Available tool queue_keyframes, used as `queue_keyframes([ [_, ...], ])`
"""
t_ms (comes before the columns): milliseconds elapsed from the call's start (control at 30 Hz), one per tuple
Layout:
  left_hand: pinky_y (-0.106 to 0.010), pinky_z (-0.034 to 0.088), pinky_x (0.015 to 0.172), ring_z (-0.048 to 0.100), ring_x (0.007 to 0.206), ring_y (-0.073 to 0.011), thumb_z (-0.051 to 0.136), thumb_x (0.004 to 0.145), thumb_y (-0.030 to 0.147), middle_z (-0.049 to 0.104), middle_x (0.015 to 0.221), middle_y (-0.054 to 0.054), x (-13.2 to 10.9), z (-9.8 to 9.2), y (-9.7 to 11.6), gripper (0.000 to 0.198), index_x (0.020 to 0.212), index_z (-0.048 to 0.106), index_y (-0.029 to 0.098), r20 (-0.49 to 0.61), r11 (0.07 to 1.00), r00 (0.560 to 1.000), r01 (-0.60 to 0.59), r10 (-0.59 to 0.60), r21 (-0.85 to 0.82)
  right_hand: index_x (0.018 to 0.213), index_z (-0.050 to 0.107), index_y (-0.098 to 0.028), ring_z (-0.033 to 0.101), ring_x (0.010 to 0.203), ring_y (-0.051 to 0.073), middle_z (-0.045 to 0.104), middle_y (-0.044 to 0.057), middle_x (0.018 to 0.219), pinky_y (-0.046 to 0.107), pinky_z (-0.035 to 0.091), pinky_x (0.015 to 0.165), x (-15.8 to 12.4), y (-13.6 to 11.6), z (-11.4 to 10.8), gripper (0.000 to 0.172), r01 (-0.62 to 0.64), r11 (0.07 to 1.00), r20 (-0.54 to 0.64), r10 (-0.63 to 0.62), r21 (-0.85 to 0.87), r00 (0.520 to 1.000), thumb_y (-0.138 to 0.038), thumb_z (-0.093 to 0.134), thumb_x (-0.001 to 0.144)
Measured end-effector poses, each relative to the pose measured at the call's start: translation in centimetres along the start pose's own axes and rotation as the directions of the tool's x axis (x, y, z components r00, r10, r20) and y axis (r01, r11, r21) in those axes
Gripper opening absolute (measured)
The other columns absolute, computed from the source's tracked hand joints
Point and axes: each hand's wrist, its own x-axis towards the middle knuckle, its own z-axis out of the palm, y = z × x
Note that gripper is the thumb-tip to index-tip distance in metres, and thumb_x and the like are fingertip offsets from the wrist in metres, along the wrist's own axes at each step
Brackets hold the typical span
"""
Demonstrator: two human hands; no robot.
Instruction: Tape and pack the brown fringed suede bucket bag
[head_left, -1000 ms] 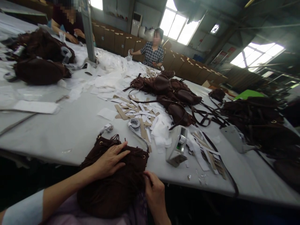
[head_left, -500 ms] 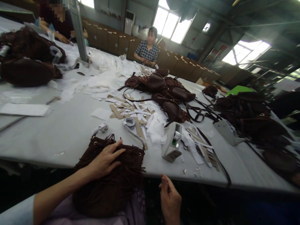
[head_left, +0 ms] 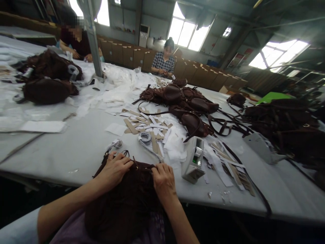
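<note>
A dark brown fringed bag (head_left: 127, 200) rests on my lap, its top leaning on the table's front edge. My left hand (head_left: 117, 168) grips the upper left rim, fingers curled over it. At the upper right corner, my right hand (head_left: 164, 179) has its fingers closed on the same rim. Small metal eyelets show along the top between the hands. A wrapped grey strap coil (head_left: 145, 138) lies just beyond the bag, and another wrapped strap end (head_left: 115, 144) sits by its left corner. My fingertips are partly hidden behind the rim.
Right of the bag stands a tape dispenser (head_left: 193, 161); a second dispenser (head_left: 261, 147) is farther right. Cardboard and paper strips (head_left: 149, 123) litter the table (head_left: 83, 145). Brown bags (head_left: 188, 105) are heaped beyond, more at far left (head_left: 48, 89). Two people sit across the table.
My right hand has come up from below the table edge and taken hold of the bag's right rim. My left hand has gone from lying spread on the bag to gripping its rim.
</note>
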Motion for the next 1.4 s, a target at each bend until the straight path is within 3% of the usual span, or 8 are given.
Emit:
queue_keyframes([
  [233, -0.038, 0.038, 0.085, 0.052, 0.09, -0.023, 0.044, 0.087, 0.016, 0.063, 0.09, -0.006, 1.1, 0.1, -1.4, 0.027, 0.099, 0.066, 0.025, 0.067, 0.995, 0.997, -0.029, 0.036, -0.097, 0.084, 0.063, -0.019, 0.052, 0.069, 0.019, 0.061, 0.004, 0.069, 0.029, 0.036, 0.062, -2.3, 1.2, -3.0, 0.025, 0.05, 0.997, 0.058, -0.053, 0.052, 0.997, -0.015, 0.04, 0.094],
  [533, -0.031, 0.04, 0.084, 0.058, 0.088, -0.0187, 0.046, 0.089, 0.023, 0.066, 0.087, -0.004, 1.0, -1.1, -2.3, 0.021, 0.098, 0.065, 0.024, 0.022, 0.971, 0.998, -0.047, 0.054, -0.234, 0.082, 0.066, -0.019, 0.06, 0.065, 0.019, 0.067, 0.007, 0.07, 0.029, 0.041, 0.063, -6.7, 5.5, -2.3, 0.029, -0.238, 0.965, 0.014, 0.238, 0.112, 0.971, -0.028, 0.041, 0.094],
  [633, -0.033, 0.039, 0.084, 0.058, 0.087, -0.0194, 0.047, 0.09, 0.024, 0.067, 0.087, -0.003, 0.8, -1.7, -2.0, 0.019, 0.098, 0.064, 0.023, -0.004, 0.971, 0.998, -0.068, 0.069, -0.23, 0.095, 0.068, -0.017, 0.065, 0.071, 0.023, 0.071, 0.011, 0.082, 0.032, 0.046, 0.064, -6.8, 4.5, -3.1, 0.032, -0.514, 0.804, -0.04, 0.549, 0.299, 0.835, -0.037, 0.044, 0.092],
  [733, -0.035, 0.038, 0.083, 0.058, 0.085, -0.0205, 0.05, 0.09, 0.025, 0.067, 0.087, -0.004, 0.7, -2.3, -1.4, 0.014, 0.095, 0.062, 0.021, -0.035, 0.973, 0.998, -0.066, 0.06, -0.219, 0.105, 0.066, -0.016, 0.065, 0.06, 0.021, 0.07, 0.008, 0.077, 0.032, 0.05, 0.058, -5.4, 0.7, -4.1, 0.038, -0.598, 0.487, 0.178, 0.662, 0.636, 0.728, -0.045, 0.047, 0.089],
  [800, -0.035, 0.039, 0.082, 0.058, 0.083, -0.0209, 0.053, 0.088, 0.026, 0.066, 0.085, -0.005, 0.7, -2.5, -0.9, 0.01, 0.09, 0.061, 0.02, -0.069, 0.971, 0.997, -0.046, 0.031, -0.233, 0.106, 0.065, -0.018, 0.066, 0.066, 0.021, 0.071, 0.008, 0.085, 0.032, 0.052, 0.061, -3.7, -2.2, -4.1, 0.034, -0.513, 0.467, 0.186, 0.582, 0.72, 0.791, -0.042, 0.047, 0.09],
  [1033, -0.028, 0.043, 0.071, 0.058, 0.077, -0.0177, 0.059, 0.082, 0.023, 0.062, 0.079, -0.001, 0.3, -1.0, 0.2, 0.007, 0.082, 0.054, 0.019, -0.134, 0.849, 0.965, 0.128, -0.226, -0.513, 0.1, 0.067, -0.018, 0.055, 0.103, 0.03, 0.062, 0.015, 0.114, 0.048, 0.046, 0.088, 1.9, -4.8, 0.5, 0.02, -0.207, 0.936, -0.131, 0.252, 0.286, 0.959, -0.023, 0.055, 0.085],
  [1300, -0.026, 0.043, 0.067, 0.058, 0.07, -0.0155, 0.062, 0.08, 0.033, 0.062, 0.075, 0.002, 0.1, 1.1, -1.0, 0.016, 0.084, 0.054, 0.021, -0.1, 0.644, 0.906, 0.211, -0.41, -0.735, 0.074, 0.065, -0.021, 0.054, 0.111, 0.027, 0.059, 0.01, 0.122, 0.043, 0.045, 0.091, -4.9, -0.1, -1.8, 0.014, 0.054, 0.921, 0.005, -0.06, 0.385, 0.998, -0.025, 0.058, 0.085],
  [1400, -0.027, 0.043, 0.069, 0.058, 0.072, -0.0153, 0.063, 0.079, 0.031, 0.063, 0.078, 0.001, 0.3, 1.0, -0.9, 0.014, 0.086, 0.056, 0.02, -0.139, 0.66, 0.912, 0.168, -0.387, -0.733, 0.07, 0.066, -0.021, 0.06, 0.099, 0.026, 0.065, 0.011, 0.11, 0.04, 0.048, 0.084, -6.8, 0.3, -3.9, 0.02, -0.077, 0.894, -0.035, 0.104, 0.442, 0.994, -0.032, 0.057, 0.085],
])
